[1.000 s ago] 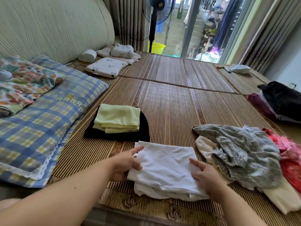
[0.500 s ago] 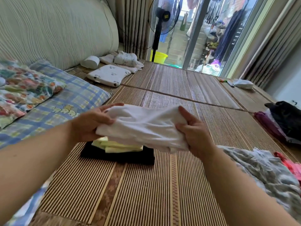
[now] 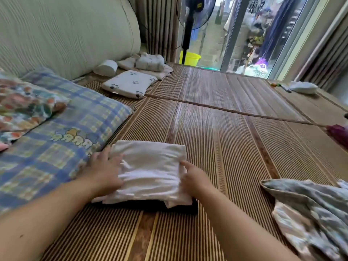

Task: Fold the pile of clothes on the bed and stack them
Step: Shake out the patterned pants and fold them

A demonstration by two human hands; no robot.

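Though aloft half a second ago, now on one black garment (image 3: 143, 207): one white garment (image 3: 150, 170), left hand (image 3: 104, 170) fingers spread flat, right hand (image 3: 194, 176) fingers' grip unclear.

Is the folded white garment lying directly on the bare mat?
No, the white garment rests on a black folded garment whose edge shows beneath it.

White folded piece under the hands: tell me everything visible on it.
The white folded garment is soft, thin-looking fabric, wrinkled, folded into a rough rectangle with layers showing at its near edge. It lies flat on a black garment whose near edge sticks out beneath, on the striped mat. The left hand rests at its left edge, thumb on top; the right hand touches its right edge.
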